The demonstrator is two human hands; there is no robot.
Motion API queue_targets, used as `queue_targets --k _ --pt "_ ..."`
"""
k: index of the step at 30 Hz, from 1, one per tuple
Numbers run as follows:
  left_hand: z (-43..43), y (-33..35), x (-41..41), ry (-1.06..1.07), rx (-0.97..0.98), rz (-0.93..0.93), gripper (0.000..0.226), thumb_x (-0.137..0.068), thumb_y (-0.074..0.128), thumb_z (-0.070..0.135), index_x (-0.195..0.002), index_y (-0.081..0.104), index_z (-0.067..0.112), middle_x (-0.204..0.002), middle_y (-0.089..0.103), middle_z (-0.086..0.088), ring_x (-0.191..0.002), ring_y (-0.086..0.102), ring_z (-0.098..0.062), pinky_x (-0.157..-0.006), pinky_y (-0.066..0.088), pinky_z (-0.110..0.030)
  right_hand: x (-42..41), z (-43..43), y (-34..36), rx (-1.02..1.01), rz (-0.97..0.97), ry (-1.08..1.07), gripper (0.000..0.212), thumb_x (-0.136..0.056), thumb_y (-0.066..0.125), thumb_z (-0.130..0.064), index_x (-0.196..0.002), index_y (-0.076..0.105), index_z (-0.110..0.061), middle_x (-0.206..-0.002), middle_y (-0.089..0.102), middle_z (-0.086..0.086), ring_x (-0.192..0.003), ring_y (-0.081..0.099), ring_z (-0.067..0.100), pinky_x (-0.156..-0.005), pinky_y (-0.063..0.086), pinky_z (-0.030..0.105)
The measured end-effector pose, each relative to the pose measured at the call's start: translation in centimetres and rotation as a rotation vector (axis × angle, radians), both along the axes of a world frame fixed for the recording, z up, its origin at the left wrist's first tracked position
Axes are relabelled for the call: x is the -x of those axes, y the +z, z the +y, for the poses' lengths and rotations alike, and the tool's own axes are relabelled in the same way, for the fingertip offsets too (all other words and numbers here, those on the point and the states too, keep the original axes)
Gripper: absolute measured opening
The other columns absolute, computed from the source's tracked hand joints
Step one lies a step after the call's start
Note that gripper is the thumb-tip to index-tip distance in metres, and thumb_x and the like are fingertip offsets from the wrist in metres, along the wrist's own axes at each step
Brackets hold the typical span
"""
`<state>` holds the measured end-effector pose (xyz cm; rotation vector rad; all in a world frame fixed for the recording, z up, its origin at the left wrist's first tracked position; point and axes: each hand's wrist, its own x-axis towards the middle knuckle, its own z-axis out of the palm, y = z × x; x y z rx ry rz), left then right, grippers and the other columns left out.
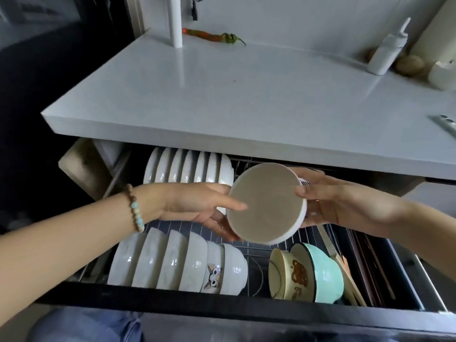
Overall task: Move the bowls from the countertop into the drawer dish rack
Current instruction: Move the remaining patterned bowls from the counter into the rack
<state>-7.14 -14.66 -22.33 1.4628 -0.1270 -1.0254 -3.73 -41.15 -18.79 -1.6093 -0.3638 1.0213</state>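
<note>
Two hands hold one white round ceramic bowl [266, 203] in the air, tilted so its matte inside faces the camera. It hangs over the middle of the wire dish rack [177, 228], which sits in the pulled-out dark drawer [197, 302], below the front edge of the glossy pale grey table [222, 99]. The left hand [202, 206] grasps the bowl's left rim with the thumb across the inside and the fingers underneath. A bracelet of brown and turquoise beads [134, 208] is on that wrist. The right hand [328, 201] grasps the right rim with the thumb on the edge and the fingers behind.

The rack's back row holds white bowls on edge [187, 169]. The front row holds more glossy white bowls [158, 262], ending with a white bowl with a cat face [213, 270]. At front right a cream bowl with a brown print [283, 277] leans against a mint green bowl [323, 275], with wooden sticks [350, 280] just beside them.

At the back of the table top lies a red and green chilli pepper [212, 37] near a white upright post [175, 21]. A white squeeze bottle [387, 50] stands at far right. Blue denim [86, 327] shows at bottom left, and the room at left is dark.
</note>
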Motion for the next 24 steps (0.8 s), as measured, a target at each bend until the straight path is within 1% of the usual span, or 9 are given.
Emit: queue_targets --k 3,5,7,10,12,14,16,20,24 --pt "-1.2 -3.1 -0.5 -0.04 -0.121 0.043 0.033 -0.096 0.05 0.027 -0.127 0.047 0.016 -0.12 0.061 -0.013 -0.096 0.067 -0.027 -0.082 0.056 -0.033 0.4 0.6 -2.3 0.19 -0.002 -0.073 0.048 -0.075 0.07 -0.034 -0.122 0.059 -0.038 -0.116 0.066 0.011 -0.101 0.066 0.031 -0.079 0.057 0.033" --pt "-2.0 -5.2 -1.2 0.012 -0.213 0.04 0.039 -0.098 0.043 0.034 -0.131 0.042 0.013 -0.126 0.054 -0.013 -0.094 0.065 -0.026 -0.085 0.054 -0.034 0.0 1.3 -3.9 0.335 -0.031 -0.097 0.051 -0.079 0.072 -0.031 -0.127 0.054 -0.036 -0.113 0.066 0.011 -0.094 0.069 0.029 -0.078 0.059 0.035" --pt "-2.8 -7.3 -1.7 0.069 -0.345 -0.019 0.036 -0.099 0.036 0.036 -0.125 0.043 0.011 -0.121 0.053 -0.01 -0.091 0.058 -0.023 -0.078 0.049 -0.031 -0.3 2.1 -5.4 0.482 -0.074 -0.103 0.053 -0.082 0.07 -0.03 -0.13 0.049 -0.034 -0.112 0.064 0.009 -0.091 0.068 0.028 -0.073 0.06 0.033" --pt "-3.5 -10.3 -1.4 -0.178 -0.653 -0.214 0.026 -0.098 0.039 0.027 -0.114 0.048 0.009 -0.114 0.046 -0.008 -0.097 0.045 -0.021 -0.079 0.039 -0.025 -0.8 3.2 -7.4 0.656 -0.177 -0.067 0.06 -0.081 0.071 -0.029 -0.134 0.044 -0.032 -0.119 0.051 0.005 -0.098 0.06 0.027 -0.064 0.06 0.029" --pt "-3.5 -11.9 -0.7 -0.371 -0.752 -0.263 0.055 -0.093 0.05 0.035 -0.138 0.035 0.007 -0.135 0.043 -0.006 -0.119 0.044 -0.02 -0.099 0.036 -0.026 -1.0 4.0 -8.5 0.731 -0.237 -0.032 0.063 -0.081 0.07 -0.029 -0.137 0.041 -0.028 -0.122 0.046 0.007 -0.101 0.055 0.028 -0.064 0.059 0.029" --pt "-3.4 -12.6 -0.1 -0.468 -0.791 -0.318 0.084 -0.085 0.059 0.048 -0.148 0.016 0.011 -0.152 0.029 -0.004 -0.135 0.033 -0.019 -0.11 0.028 -0.028 -1.1 4.6 -9.5 0.773 -0.257 0.003 0.063 -0.082 0.069 -0.029 -0.138 0.04 -0.025 -0.124 0.047 0.01 -0.101 0.055 0.029 -0.062 0.057 0.029" --pt "-3.2 -13.1 0.3 -0.516 -0.832 -0.424 0.095 -0.079 0.062 0.056 -0.148 0.014 0.012 -0.154 0.022 -0.003 -0.138 0.027 -0.018 -0.108 0.024 -0.026 -1.1 5.3 -10.3 0.794 -0.26 0.038 0.065 -0.081 0.069 -0.029 -0.138 0.039 -0.022 -0.119 0.048 0.009 -0.097 0.055 0.027 -0.059 0.055 0.028" --pt "-3.3 -13.5 0.4 -0.53 -0.876 -0.577 0.096 -0.075 0.063 0.061 -0.147 0.019 0.014 -0.152 0.027 0.0 -0.136 0.031 -0.017 -0.107 0.026 -0.027 -1.2 6.2 -11.6 0.824 -0.254 0.071 0.067 -0.08 0.069 -0.03 -0.139 0.038 -0.021 -0.111 0.043 0.004 -0.085 0.051 0.02 -0.049 0.05 0.025" --pt "-3.7 -13.6 0.4 -0.53 -0.869 -0.631 0.092 -0.073 0.066 0.059 -0.142 0.029 0.012 -0.144 0.04 -0.003 -0.126 0.043 -0.018 -0.105 0.036 -0.033 -1.2 6.7 -12.3 0.871 -0.2 0.042 0.066 -0.08 0.068 -0.029 -0.138 0.037 -0.022 -0.118 0.042 0.009 -0.095 0.047 0.027 -0.048 0.052 0.029"
